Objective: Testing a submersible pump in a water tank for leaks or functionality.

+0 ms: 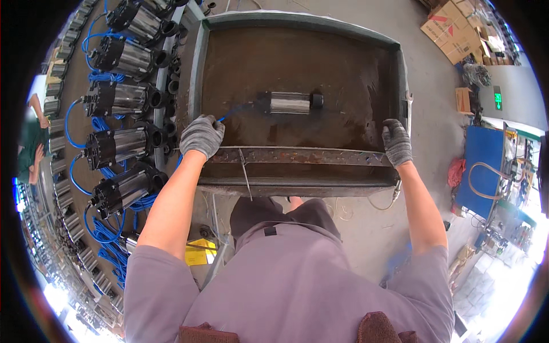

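A wide metal tank (300, 22) of murky brown water stands before me. In the water lies a submersible pump (290, 103) on its side, with a silver body and black ends. A blue cable (239, 108) leads from its left end to the tank's left side. My left hand (202, 137), in a grey knit glove, is closed round this cable at the left rim, and the cable shows again below the hand. My right hand (397, 143), gloved alike, rests with curled fingers on the right rim. A rusty perforated bar (297, 155) crosses the tank's near side.
Several silver-and-black pumps (123, 143) with coiled blue cables stand in a row at left. Another person's arm (38, 111) shows at far left. Cardboard boxes (452, 31) and a blue board (480, 166) are at right. A yellow object (200, 252) lies below my left arm.
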{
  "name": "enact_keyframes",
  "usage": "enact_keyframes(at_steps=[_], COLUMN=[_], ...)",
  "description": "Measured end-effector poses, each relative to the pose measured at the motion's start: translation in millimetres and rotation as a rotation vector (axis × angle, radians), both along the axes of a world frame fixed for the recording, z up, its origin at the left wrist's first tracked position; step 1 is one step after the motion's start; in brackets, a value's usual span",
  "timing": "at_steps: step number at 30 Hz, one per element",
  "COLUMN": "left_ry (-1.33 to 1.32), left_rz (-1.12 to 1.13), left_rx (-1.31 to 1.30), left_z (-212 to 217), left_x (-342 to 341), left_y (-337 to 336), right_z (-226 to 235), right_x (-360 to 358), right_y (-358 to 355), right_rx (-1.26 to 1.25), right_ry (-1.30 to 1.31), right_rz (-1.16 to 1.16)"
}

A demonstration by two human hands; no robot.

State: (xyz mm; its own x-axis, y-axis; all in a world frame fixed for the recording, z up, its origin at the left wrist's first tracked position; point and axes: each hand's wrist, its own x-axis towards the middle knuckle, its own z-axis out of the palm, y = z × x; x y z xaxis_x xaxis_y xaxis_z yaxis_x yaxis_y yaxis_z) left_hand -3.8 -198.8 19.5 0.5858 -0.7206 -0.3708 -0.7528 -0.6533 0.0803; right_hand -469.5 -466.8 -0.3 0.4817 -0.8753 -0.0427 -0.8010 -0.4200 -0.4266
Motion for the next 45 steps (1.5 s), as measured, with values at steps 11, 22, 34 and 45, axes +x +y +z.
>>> enact_keyframes(at_steps=[11,22,34,45], left_ry=[-0.065,-0.061,-0.054,-0.076], left_rz=[-0.016,-0.03,0.008,-0.009], left_rx=[-0.056,-0.065,-0.015,-0.026], left_z=[-2.5,-2.5,4.1,-1.4], left_x=[-4.9,-6.4,-12.0,-9.0], left_y=[-0.7,-1.2,-5.3,-4.3], right_z=[0.6,0.6,-4.5,-4.8], right_x=[12.0,11.9,7.0,7.1], right_y=[6.1,4.2,1.1,2.0], right_rx=[0.034,0.05,0.085,0.064], right_ry=[0.139,0.207,0.189,0.171], right_rz=[-0.188,-0.193,-0.166,-0.167])
